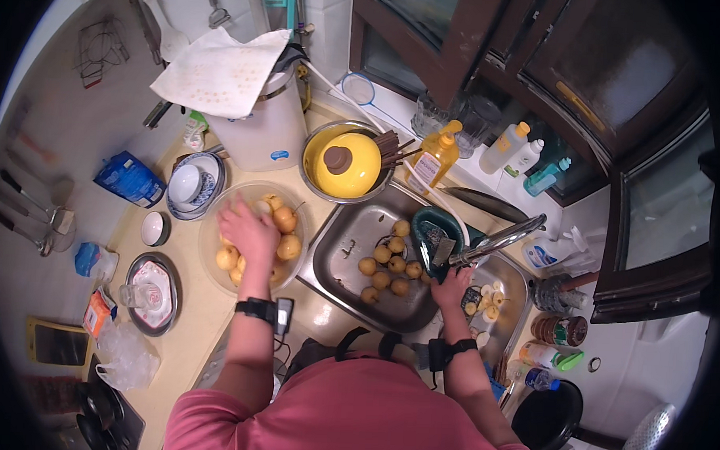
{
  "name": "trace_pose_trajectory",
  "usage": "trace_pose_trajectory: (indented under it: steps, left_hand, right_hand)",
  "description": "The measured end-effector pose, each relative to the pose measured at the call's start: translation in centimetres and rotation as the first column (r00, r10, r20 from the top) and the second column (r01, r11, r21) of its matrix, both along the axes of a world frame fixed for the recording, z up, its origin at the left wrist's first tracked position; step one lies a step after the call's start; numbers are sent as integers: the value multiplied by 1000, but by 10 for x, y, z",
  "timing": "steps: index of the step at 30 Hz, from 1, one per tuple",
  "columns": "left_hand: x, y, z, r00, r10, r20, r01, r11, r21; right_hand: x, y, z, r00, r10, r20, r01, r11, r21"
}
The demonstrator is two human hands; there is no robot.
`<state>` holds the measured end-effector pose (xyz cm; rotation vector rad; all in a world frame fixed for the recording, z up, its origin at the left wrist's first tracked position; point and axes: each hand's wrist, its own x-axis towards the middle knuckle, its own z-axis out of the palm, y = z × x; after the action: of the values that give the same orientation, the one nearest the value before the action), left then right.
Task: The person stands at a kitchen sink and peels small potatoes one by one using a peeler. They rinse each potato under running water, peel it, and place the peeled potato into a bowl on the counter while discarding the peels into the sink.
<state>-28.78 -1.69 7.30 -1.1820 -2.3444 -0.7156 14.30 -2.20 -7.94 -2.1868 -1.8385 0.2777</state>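
Observation:
My left hand [250, 228] reaches into a wide translucent plastic bowl [209, 261] of yellow-brown round pears [288, 246]. Its fingers bend over the fruit, and the view from above does not settle whether they grip one. My right hand [452, 286] is at the divider of a double steel sink [342, 224], below the faucet [502, 237] and against the lower end of a dark green plastic basket [420, 227]. Its fingertips are partly hidden there. Several more pears [396, 264] lie in the left basin. Pale cut pieces [488, 304] are in the right basin.
Behind the sink stand a steel basin [305, 163] holding a yellow lid [356, 165] and a yellow pump bottle [437, 156]. Stacked bowls [186, 183] and a plate with a glass jar [140, 296] sit left. An open window sash [414, 24] juts in above.

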Motion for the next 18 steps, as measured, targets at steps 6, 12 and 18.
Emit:
trace_pose_trajectory:
  steps: [6, 12, 18]
  left_hand:
    - [135, 35, -89, 636, -703, 317, 761, 639, -111]
    - [191, 56, -220, 490, -527, 694, 852, 457, -254]
    - [200, 75, -275, 530, -320, 786, 810, 466, -357]
  right_hand:
    - [10, -7, -16, 989, 19, -148, 20, 966, 259]
    - [32, -6, 0, 801, -291, -523, 208, 955, -213]
    - [48, -1, 19, 39, -483, -875, 401, 809, -429]
